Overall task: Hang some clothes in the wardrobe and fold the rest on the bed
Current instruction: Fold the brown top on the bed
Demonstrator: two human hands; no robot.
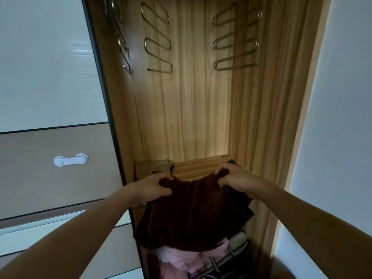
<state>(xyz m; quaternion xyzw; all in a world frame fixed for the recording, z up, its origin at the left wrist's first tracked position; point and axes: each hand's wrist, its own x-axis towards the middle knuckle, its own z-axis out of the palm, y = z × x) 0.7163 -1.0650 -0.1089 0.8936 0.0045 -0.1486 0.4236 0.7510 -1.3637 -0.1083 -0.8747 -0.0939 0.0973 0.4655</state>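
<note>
Far left: pale wardrobe door (46, 63), shut, with a white plastic latch (70, 159) lower down on a tan panel. Just right of it, open wardrobe (187, 109) with wood-grain walls; bare metal hangers (158, 40) high up on the left of the back wall and another set (236, 40) to the right. Low in the opening, left hand (152, 188) reached forward, fingers (166, 191) curled and clamped on the left top edge of a dark brown garment (191, 214), thumb under the cloth, knuckles over it. Garment stretched between both hands, upper edge sagging in the middle, rest hanging down in front of a wooden ledge (197, 168). Right hand (239, 183) likewise closed, fingers (221, 174) pinched on the right top corner, cloth bunched inside the grip. Below the hem, pink fabric (187, 262) heaped at the wardrobe bottom, partly covered by the brown cloth. Far right: plain light wall (338, 117).
</note>
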